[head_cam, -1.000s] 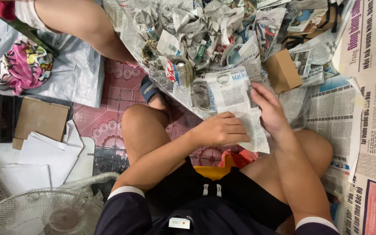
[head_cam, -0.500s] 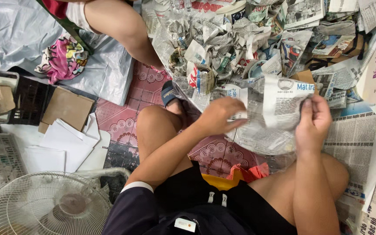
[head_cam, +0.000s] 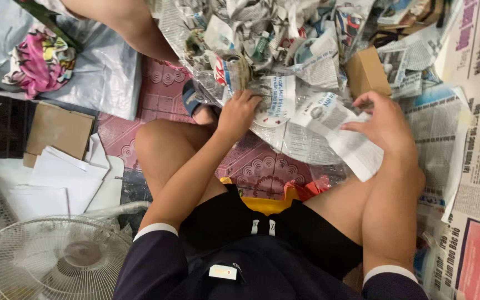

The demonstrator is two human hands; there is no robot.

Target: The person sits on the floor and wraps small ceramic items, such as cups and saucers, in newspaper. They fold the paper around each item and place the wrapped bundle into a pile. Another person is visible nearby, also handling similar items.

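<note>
I sit on the floor with bent bare knees. My right hand (head_cam: 381, 125) grips a crumpled strip of newspaper (head_cam: 340, 133) that hangs down over my right thigh. My left hand (head_cam: 239, 114) is closed on a paper-wrapped round bundle (head_cam: 270, 103) at the near edge of a big heap of crumpled newspaper bundles (head_cam: 273, 39). The two hands are apart, each on its own piece of paper.
A small brown cardboard box (head_cam: 366, 71) sits in the heap beside my right hand. Flat newspaper sheets (head_cam: 473, 139) cover the floor at right. A white fan (head_cam: 45, 261), white paper sheets (head_cam: 65, 178), cardboard (head_cam: 56, 130) and a plastic bag (head_cam: 45, 61) lie left. Another person's leg (head_cam: 129, 25) is at the top.
My hands have separated: the left went forward onto a bundle at the heap's edge, while the right carried the newspaper sheet out to the right and down.
</note>
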